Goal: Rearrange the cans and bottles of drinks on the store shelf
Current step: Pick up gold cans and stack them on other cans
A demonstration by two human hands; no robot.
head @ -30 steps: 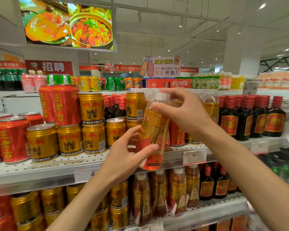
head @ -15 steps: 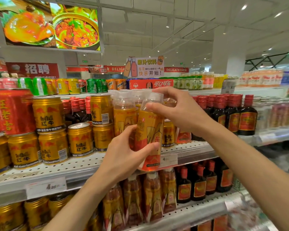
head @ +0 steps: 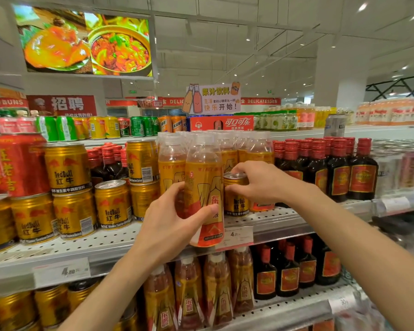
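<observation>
My left hand grips a clear bottle with an orange-and-gold label, upright at the front edge of the middle shelf. Just right of it stands a small gold Red Bull can among the same kind of bottles. My right hand is closed over that can's top, fingers around the rim. More gold Red Bull cans are stacked to the left.
Red cans stand at far left. Dark bottles with red caps fill the shelf's right side. The lower shelf holds gold cans, orange bottles and dark bottles. A price tag hangs on the shelf edge.
My right hand has let go of the bottle's cap and moved down-right onto the gold can. My left hand still holds the bottle, now upright at the shelf front.
</observation>
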